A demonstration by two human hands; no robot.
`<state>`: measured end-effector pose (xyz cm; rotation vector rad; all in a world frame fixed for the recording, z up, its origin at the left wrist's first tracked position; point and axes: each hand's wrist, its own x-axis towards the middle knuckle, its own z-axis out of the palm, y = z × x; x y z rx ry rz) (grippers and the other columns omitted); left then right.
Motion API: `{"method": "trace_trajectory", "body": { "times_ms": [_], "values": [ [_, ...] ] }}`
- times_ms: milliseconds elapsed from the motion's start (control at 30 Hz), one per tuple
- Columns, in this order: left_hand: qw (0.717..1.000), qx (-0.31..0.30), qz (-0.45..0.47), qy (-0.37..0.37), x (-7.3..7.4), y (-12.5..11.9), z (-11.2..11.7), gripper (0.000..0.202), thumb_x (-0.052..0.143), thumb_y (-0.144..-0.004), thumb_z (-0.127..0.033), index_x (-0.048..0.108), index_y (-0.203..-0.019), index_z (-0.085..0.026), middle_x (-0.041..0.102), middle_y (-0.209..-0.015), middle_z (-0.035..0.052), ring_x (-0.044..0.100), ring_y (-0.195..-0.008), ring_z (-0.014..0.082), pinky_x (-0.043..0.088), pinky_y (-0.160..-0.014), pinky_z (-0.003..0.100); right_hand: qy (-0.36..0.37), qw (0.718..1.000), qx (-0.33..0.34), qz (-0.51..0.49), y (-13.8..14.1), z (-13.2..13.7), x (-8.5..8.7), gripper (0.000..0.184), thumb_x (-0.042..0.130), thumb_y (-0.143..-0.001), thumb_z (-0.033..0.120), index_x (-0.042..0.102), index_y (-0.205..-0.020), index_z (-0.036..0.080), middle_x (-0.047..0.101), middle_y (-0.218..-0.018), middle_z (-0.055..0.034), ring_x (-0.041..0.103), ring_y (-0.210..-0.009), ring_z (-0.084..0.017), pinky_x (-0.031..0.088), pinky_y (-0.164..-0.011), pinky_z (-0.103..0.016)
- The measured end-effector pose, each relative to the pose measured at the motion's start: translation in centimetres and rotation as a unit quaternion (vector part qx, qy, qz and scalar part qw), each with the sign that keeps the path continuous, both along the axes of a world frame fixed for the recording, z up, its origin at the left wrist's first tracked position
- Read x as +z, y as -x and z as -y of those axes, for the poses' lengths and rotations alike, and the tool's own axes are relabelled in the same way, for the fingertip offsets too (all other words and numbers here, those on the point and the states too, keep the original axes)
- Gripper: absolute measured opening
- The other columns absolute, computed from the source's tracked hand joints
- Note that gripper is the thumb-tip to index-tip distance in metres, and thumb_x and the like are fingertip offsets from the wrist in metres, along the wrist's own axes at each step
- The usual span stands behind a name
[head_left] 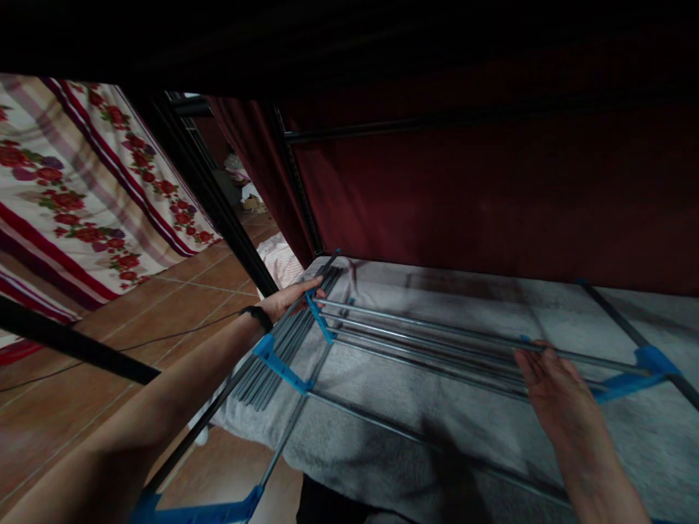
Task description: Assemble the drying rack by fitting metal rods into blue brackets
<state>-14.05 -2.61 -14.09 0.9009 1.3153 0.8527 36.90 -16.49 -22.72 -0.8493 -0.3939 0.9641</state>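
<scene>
A half-built rack of grey metal tubes and blue plastic brackets stands across the bed in front of me. My left hand (298, 297), a dark band on its wrist, is closed at the rack's far left corner, by a blue bracket (320, 317) and the upright there. My right hand (554, 382) has its fingers closed on a long metal tube (426, 322) near its right end, close to another blue bracket (652, 362). Several parallel tubes run between these two brackets. Nearer me is a further blue bracket (281, 364) with one long tube (371, 417).
A bundle of loose tubes (267, 375) lies on the grey blanket (376, 466) at the left. A black bed post (212, 196) rises beside my left arm. Dark red curtain (464, 196) hangs behind. A floral cloth (109, 189) hangs at left above the tiled floor (158, 313), crossed by a cable.
</scene>
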Motion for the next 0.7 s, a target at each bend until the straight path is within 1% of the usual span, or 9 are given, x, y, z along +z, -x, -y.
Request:
{"method": "trace_trajectory", "body": {
  "times_ms": [67, 167, 300, 400, 467, 567, 700],
  "values": [
    [1.0, -0.01, 0.009, 0.027, 0.24, -0.15, 0.06, 0.038, 0.087, -0.078, -0.047, 0.07, -0.084, -0.013, 0.073, -0.072, 0.0081, 0.071, -0.062, 0.0195, 0.06, -0.063, 0.029, 0.003, 1.0, -0.01, -0.003, 0.04, 0.06, 0.21, 0.019, 0.09, -0.063, 0.026, 0.073, -0.069, 0.025, 0.074, -0.093, 0.0041, 0.073, -0.081, -0.012, 0.062, -0.087, -0.027],
    [0.998, -0.035, 0.012, 0.051, 0.64, -0.44, 0.4, 0.032, 0.091, -0.073, -0.034, 0.07, -0.084, -0.012, 0.075, -0.076, 0.0104, 0.072, -0.063, 0.0206, 0.06, -0.061, 0.029, 0.007, 1.0, -0.02, -0.004, 0.07, 0.12, 0.55, 0.027, 0.095, -0.055, 0.027, 0.071, -0.066, 0.023, 0.075, -0.095, 0.0048, 0.073, -0.079, -0.011, 0.063, -0.086, -0.027],
    [0.998, -0.031, 0.02, 0.046, 0.86, -0.65, 0.48, 0.032, 0.093, -0.068, -0.022, 0.068, -0.086, -0.012, 0.075, -0.074, 0.008, 0.072, -0.062, 0.0198, 0.061, -0.062, 0.029, 0.007, 1.0, -0.022, -0.003, 0.06, 0.16, 0.83, 0.035, 0.1, -0.046, 0.03, 0.071, -0.064, 0.021, 0.075, -0.093, 0.0052, 0.072, -0.077, -0.012, 0.064, -0.083, -0.026],
    [0.999, -0.016, 0.023, 0.045, 0.79, -0.66, 0.31, 0.032, 0.092, -0.068, -0.018, 0.069, -0.09, -0.012, 0.075, -0.075, 0.0072, 0.073, -0.063, 0.0201, 0.063, -0.063, 0.03, 0.006, 1.0, -0.023, 0.0, 0.05, 0.16, 0.81, 0.036, 0.1, -0.045, 0.03, 0.071, -0.064, 0.022, 0.076, -0.093, 0.0053, 0.072, -0.078, -0.012, 0.063, -0.084, -0.026],
    [0.999, -0.007, 0.02, 0.05, 0.72, -0.66, 0.2, 0.028, 0.09, -0.07, -0.017, 0.069, -0.088, -0.012, 0.075, -0.074, 0.0073, 0.073, -0.062, 0.0199, 0.063, -0.062, 0.029, -0.001, 1.0, -0.02, 0.005, 0.03, 0.16, 0.72, 0.035, 0.1, -0.045, 0.029, 0.071, -0.064, 0.023, 0.076, -0.093, 0.0051, 0.072, -0.079, -0.012, 0.063, -0.086, -0.027],
    [0.998, -0.01, 0.019, 0.055, 0.64, -0.73, 0.04, 0.022, 0.086, -0.072, -0.012, 0.069, -0.085, -0.012, 0.073, -0.071, 0.0065, 0.072, -0.06, 0.0188, 0.062, -0.061, 0.027, -0.007, 1.0, -0.017, 0.015, -0.03, 0.17, 0.59, 0.033, 0.099, -0.049, 0.03, 0.071, -0.065, 0.023, 0.076, -0.096, 0.0041, 0.072, -0.08, -0.011, 0.062, -0.09, -0.028],
    [0.998, -0.02, 0.038, 0.042, 0.53, -0.84, -0.21, 0.022, 0.085, -0.07, -0.007, 0.069, -0.084, -0.013, 0.07, -0.067, 0.0042, 0.071, -0.059, 0.0173, 0.062, -0.061, 0.026, 0.003, 1.0, -0.02, 0.012, -0.11, 0.11, 0.67, 0.028, 0.095, -0.051, 0.027, 0.071, -0.065, 0.022, 0.076, -0.095, 0.0024, 0.073, -0.08, -0.012, 0.062, -0.091, -0.029]
  ]
}}
